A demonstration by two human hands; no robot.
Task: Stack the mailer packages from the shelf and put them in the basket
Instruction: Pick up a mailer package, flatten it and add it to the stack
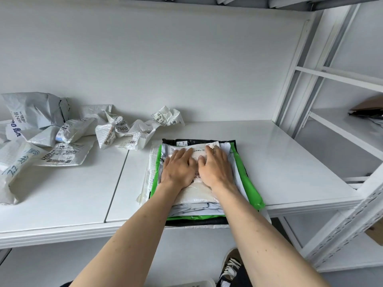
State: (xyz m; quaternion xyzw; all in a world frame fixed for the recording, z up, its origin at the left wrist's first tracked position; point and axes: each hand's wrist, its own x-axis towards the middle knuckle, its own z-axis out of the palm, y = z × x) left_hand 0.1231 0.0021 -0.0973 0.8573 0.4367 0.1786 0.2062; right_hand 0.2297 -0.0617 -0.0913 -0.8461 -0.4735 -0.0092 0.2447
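1. Stack (196, 195) of flat mailers sits on the shelf (290, 158), its near end overhanging the front edge. The top mailer is white and padded with a printed label; under it lie grey, green and black layers.
2. Left hand (179, 168) lies flat on top of the stack, fingers straight and spread, pressing down, gripping nothing.
3. Right hand (215, 167) lies beside it on the stack, also flat, fingers extended, holding nothing. The thumbs nearly meet.
4. Green mailer (246, 183) is glossy plastic and sticks out along the stack's right side. The black one shows at the stack's far and near edges.
5. Loose mailers (68, 139) lie left of the stack, well apart: crumpled white and grey plastic, wrinkled, with barcode labels. Some are cut off by the frame's left edge.
6. Shelf is smooth white metal, with a seam left of the stack and perforated uprights to its right.
7. Label text mostly covered by the hands, unreadable.
8. Shoe (230, 266) shows below the stack, partly hidden by the right forearm.
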